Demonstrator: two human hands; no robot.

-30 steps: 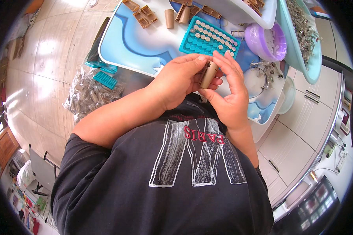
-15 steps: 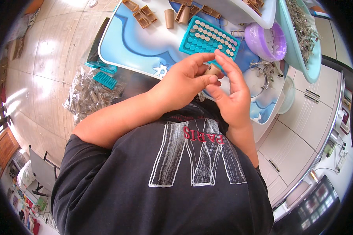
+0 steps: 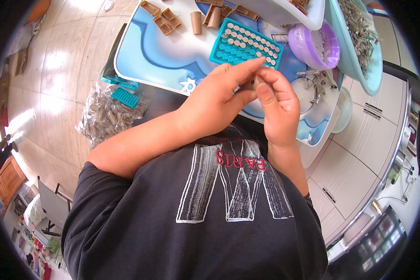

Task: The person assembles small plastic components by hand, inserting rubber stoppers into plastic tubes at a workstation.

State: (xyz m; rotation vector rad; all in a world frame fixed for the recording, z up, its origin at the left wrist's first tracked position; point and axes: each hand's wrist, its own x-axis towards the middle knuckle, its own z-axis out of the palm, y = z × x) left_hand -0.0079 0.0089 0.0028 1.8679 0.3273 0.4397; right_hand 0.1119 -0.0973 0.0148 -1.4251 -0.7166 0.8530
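In front of my chest, above the near edge of the blue-and-white table (image 3: 163,77), my two hands meet at the fingertips. My left hand (image 3: 219,91) is closed around a small tan cylindrical piece (image 3: 254,83), mostly hidden by the fingers. My right hand (image 3: 281,105) presses its thumb and curled fingers onto the same piece from the right. Just beyond the hands lies a teal tray (image 3: 216,55) with rows of round holes, many filled with cream round pieces. Brown tapered cups (image 3: 196,23) and brown open box-shaped parts (image 3: 167,22) lie farther back.
A purple bowl (image 3: 333,51) lined with plastic stands at the tray's right. Beside it is a large pale-green basin (image 3: 373,84) of metal parts; loose metal parts (image 3: 319,84) lie nearer. A white bin (image 3: 310,21) is behind. Left of the table is a clear bag (image 3: 102,114) of tan pieces.
My right fingers and thumb have curled in and closed on the tan piece, now more covered than before. My left hand has shifted only slightly.
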